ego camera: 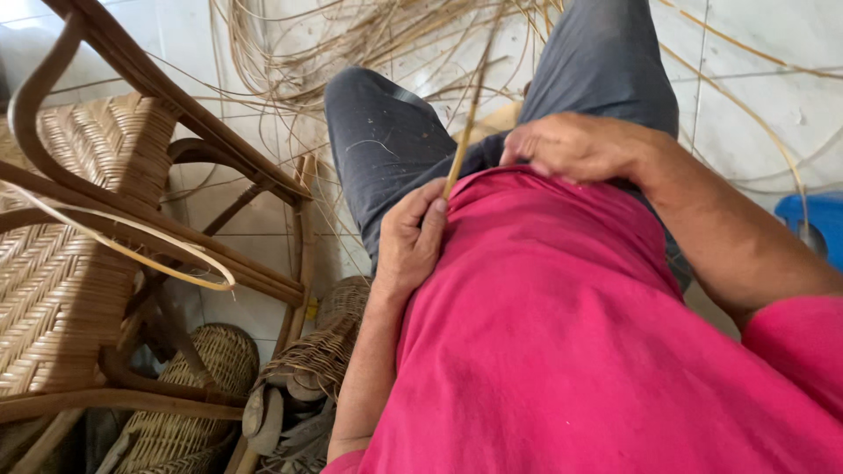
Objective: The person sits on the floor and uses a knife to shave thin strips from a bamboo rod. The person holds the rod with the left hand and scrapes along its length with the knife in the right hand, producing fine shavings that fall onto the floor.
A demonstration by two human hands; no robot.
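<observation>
The left hand [411, 235] is closed around a single thin rattan strip [465, 123], thumb pressed along its lower end and the fingers curled tight behind it, right against the front of the pink shirt [544, 333]. From that pinch the strip rises straight and slightly tilted, passing between the two knees of the grey trousers [386, 149] toward the top of the view. The right hand [575, 145] lies just beside it at the shirt's hem, knuckles up and fingers folded under; whether it grips anything cannot be told, since the fingertips are hidden behind the cloth. Beyond the knees a loose tangle of cane strands [351, 44] spreads over the white tiled floor [755, 53], too many and too overlapped to count. At the left edge of the floor stands one wicker chair [70, 263] with a herringbone woven seat and a bent cane frame; one loose pale strip curves across its front. Below it, near the bottom edge, lie two small woven baskets [198, 395], one rounder and one narrower. A blue plastic object [812, 228] shows at the right edge.
</observation>
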